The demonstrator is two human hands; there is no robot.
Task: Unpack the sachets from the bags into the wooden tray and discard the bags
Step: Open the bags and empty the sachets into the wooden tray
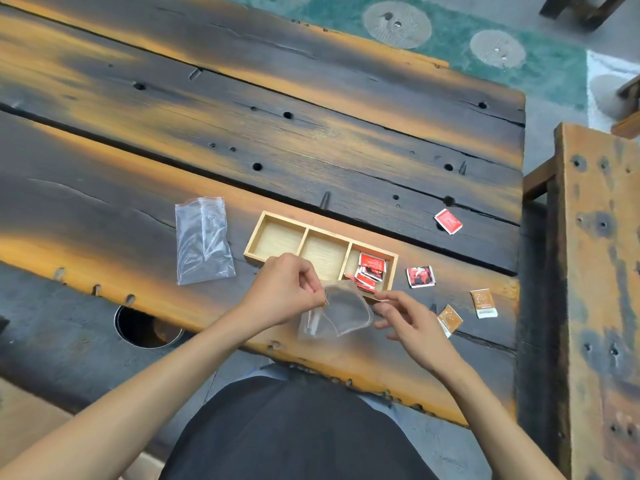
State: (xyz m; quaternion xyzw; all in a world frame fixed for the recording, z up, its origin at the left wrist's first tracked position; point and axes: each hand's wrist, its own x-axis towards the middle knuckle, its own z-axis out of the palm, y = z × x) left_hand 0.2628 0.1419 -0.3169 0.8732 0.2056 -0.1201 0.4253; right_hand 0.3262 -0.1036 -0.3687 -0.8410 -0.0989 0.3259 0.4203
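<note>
A wooden tray (306, 233) with three compartments lies on the table. Its right compartment holds several red sachets (369, 271); the left and middle ones are bare. Just in front of the tray, my left hand (287, 289) pinches the top edge of a small clear plastic bag (337, 315). My right hand (408, 320) holds the bag's other side with fingertips. The bag looks empty. A second clear zip bag (202, 242) lies flat left of the tray.
Loose sachets lie right of the tray: a red one (448, 221), a red-black one (420, 276), and two brown ones (484, 303) (449, 320). A round hole (147, 329) opens in the table at the front left. A wooden bench (602, 271) stands on the right.
</note>
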